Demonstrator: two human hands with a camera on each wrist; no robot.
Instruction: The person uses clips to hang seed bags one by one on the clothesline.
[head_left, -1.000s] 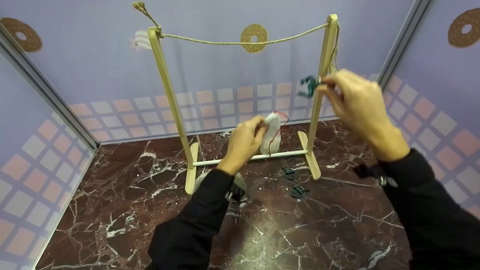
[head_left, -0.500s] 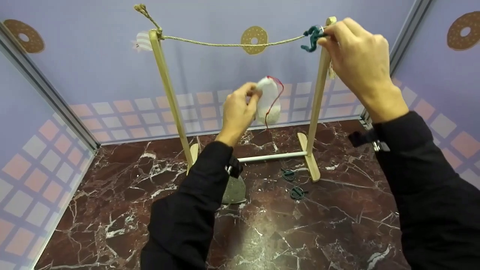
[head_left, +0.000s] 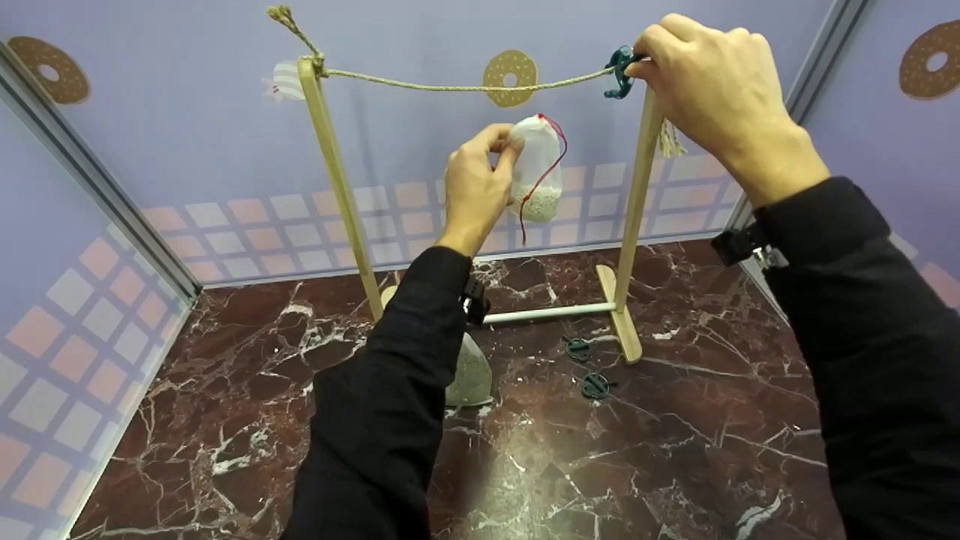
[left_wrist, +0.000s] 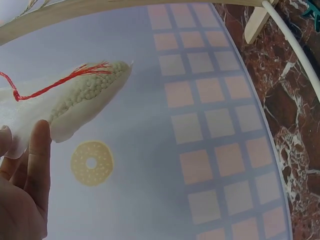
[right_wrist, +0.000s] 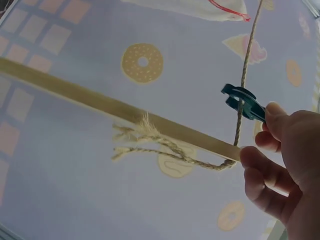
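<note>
My left hand (head_left: 480, 180) pinches the upper edge of a small white drawstring bag (head_left: 537, 161) and holds it up below the rope (head_left: 450, 88). Pale granules fill the bag's lower end, and a red cord dangles over its front. At the rope's right end, my right hand (head_left: 720, 105) pinches a dark green clip (head_left: 619, 73) between thumb and fingers. In the right wrist view the rope runs through the mouth of the clip (right_wrist: 242, 102), close to the wooden post (right_wrist: 100, 100). The bag (left_wrist: 85, 97) hangs apart from rope and clip.
Two wooden posts, the left one (head_left: 341, 180) among them, carry the rope; a white bar (head_left: 551, 313) joins them low down. Two more green clips (head_left: 596, 385) lie on the marbled tabletop (head_left: 600, 465). Another filled bag (head_left: 471, 375) sits partly behind my left sleeve.
My right hand has risen with the clip from beside the right post up to the rope. The left hand has lifted the bag from near the lower bar to just under the rope.
</note>
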